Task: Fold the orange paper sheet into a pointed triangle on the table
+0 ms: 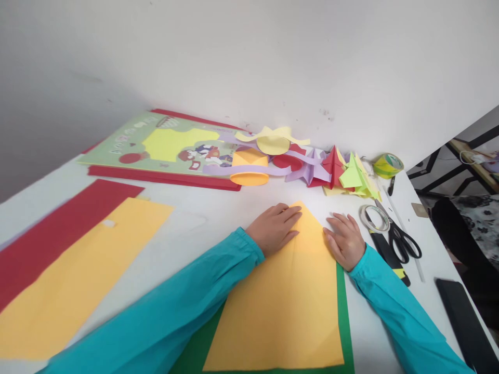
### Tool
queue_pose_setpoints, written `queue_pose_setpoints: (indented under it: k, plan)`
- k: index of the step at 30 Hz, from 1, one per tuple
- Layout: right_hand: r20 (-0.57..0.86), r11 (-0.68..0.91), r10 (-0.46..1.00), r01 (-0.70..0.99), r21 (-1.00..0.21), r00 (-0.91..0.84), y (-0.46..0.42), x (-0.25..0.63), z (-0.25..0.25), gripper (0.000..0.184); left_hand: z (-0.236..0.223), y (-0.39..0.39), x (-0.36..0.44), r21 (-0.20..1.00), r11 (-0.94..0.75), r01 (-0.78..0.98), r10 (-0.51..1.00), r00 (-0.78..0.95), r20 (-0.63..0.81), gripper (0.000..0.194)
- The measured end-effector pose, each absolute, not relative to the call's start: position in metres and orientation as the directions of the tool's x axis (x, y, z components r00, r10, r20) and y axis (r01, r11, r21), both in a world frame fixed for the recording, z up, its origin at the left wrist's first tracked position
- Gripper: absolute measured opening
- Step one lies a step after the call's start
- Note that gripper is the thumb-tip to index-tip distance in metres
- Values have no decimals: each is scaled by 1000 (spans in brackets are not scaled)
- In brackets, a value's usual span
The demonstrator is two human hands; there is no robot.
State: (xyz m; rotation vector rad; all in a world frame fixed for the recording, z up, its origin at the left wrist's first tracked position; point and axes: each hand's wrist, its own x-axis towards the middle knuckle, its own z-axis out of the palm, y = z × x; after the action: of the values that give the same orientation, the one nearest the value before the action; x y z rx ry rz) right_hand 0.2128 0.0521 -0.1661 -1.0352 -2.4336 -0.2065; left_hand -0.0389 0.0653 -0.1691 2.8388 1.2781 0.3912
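A sheet of yellow-orange paper (284, 306) lies in front of me, its far end folded to a point and a faint crease down its middle. Under it is a green sheet or mat (345, 332), showing along both sides and the near edge. My left hand (276, 228) rests flat on the paper near the point, fingers stretched out to the right. At the paper's right slanted edge is my right hand (345, 239), its fingers loosely bent and apart, fingertips at the edge. Neither hand grips anything that I can see.
Red paper (78, 223) and another yellow-orange sheet (109, 265) lie at left. A decorated green board (128, 140) and folded paper shapes (333, 169) stand along the wall. At right are a tape roll (375, 218), black scissors (403, 241), a cutter (385, 254) and a black flat object (463, 317).
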Motion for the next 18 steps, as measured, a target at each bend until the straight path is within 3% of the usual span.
queue_pose_setpoints:
  k: [18]
  plan:
    - [502, 746, 594, 664, -49, -629, 47, 220, -159, 21, -171, 66, -40, 105, -670, 735, 737, 640, 220, 44]
